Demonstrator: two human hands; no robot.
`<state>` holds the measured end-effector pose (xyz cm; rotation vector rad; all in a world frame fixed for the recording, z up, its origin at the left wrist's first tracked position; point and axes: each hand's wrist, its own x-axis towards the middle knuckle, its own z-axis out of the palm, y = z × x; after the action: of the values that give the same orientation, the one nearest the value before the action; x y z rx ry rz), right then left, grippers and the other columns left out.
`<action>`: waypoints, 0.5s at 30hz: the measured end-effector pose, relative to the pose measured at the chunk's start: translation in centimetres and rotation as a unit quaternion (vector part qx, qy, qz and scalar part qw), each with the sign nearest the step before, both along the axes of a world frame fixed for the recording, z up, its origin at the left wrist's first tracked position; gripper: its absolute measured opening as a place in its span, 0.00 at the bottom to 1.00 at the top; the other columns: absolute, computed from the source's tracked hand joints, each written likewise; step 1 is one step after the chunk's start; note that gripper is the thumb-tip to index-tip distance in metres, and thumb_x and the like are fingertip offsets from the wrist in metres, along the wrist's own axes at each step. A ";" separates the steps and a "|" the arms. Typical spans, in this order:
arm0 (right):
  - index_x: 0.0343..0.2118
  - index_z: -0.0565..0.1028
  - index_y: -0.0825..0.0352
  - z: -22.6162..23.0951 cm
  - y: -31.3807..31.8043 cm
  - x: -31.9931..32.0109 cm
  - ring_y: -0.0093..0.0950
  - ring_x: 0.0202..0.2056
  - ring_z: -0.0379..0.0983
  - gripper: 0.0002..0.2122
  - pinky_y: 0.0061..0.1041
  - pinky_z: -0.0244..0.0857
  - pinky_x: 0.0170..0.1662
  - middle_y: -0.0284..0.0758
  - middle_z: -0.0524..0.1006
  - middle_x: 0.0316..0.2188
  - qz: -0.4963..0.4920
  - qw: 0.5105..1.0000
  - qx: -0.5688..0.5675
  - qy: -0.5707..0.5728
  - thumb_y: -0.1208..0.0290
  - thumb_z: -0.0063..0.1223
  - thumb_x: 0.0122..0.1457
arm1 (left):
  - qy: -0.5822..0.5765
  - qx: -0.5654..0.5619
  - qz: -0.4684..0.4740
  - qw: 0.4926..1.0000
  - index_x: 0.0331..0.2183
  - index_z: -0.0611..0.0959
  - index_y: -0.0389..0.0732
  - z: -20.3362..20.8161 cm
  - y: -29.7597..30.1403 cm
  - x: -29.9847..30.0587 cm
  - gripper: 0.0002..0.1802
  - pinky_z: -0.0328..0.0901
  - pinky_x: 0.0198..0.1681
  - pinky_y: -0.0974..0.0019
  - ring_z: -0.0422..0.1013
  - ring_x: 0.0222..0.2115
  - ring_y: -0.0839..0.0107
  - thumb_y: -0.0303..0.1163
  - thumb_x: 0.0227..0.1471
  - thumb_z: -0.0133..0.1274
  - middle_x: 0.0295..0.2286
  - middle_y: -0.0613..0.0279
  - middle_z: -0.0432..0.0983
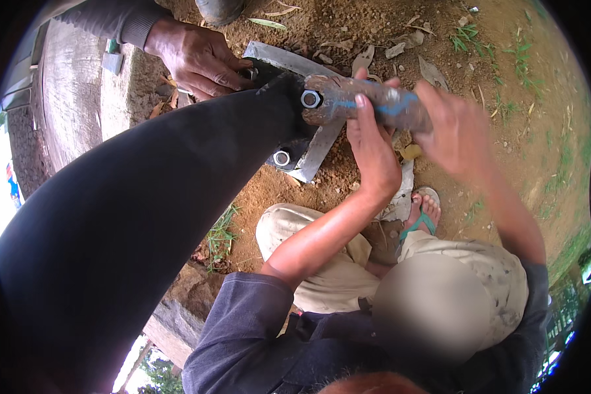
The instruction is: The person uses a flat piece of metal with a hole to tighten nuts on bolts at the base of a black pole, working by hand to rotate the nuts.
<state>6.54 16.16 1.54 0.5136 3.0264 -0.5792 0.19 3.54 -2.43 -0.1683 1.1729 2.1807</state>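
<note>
A thick brown cylindrical bar [400, 105] with blue streaks lies across the base of a large black pole [157, 171]. My left hand [374, 134] is closed round the bar's middle, its thumb along the near side. My right hand [456, 131], blurred by motion, wraps the bar's right end. At the bar's left end sits a hex nut [311, 99]. Another nut [281, 158] stands on the dark base plate [299, 148]. A co-worker's hand [200, 59] in a grey sleeve has its fingertips at a third nut [248, 73], partly hidden.
Light grey edging [322, 151] surrounds the plate. Reddish soil [374, 29] with dry leaves and stones lies about it. A pale stone-like block [138, 85] stands at the left. My sandalled foot [427, 207] is below the bar; a shoe [220, 10] shows at the top.
</note>
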 end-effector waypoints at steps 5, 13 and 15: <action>0.47 0.73 0.61 1.5 -0.1 1.2 0.48 0.36 0.80 0.24 0.44 0.73 0.33 0.43 0.80 0.33 -0.017 0.997 -0.045 -0.053 0.78 0.63 0.42 | 0.035 0.008 -0.050 0.998 0.67 0.57 0.36 -0.2 -0.5 0.3 0.33 0.65 0.59 0.54 0.71 0.54 0.61 0.48 0.72 0.35 0.50 0.49 0.75; 0.49 0.75 0.64 0.2 8.3 -5.0 0.47 0.38 0.79 0.25 0.44 0.73 0.39 0.45 0.81 0.41 0.197 0.972 0.096 0.082 0.81 0.58 0.43 | 0.009 0.034 -0.145 0.989 0.70 0.51 0.50 0.5 0.1 -2.5 0.34 0.66 0.57 0.54 0.68 0.57 0.62 0.55 0.72 0.29 0.61 0.58 0.66; 0.44 0.75 0.65 0.8 8.7 -7.3 0.47 0.37 0.79 0.20 0.43 0.72 0.40 0.44 0.80 0.37 0.240 0.965 0.085 0.066 0.79 0.57 0.43 | 0.024 0.040 -0.179 0.983 0.68 0.56 0.50 -0.9 -0.3 -3.2 0.34 0.63 0.59 0.51 0.67 0.58 0.59 0.58 0.71 0.24 0.63 0.57 0.64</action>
<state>-0.76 24.83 2.38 -0.2731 3.1608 -0.3373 -3.05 3.28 -3.30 0.1240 1.0474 1.9176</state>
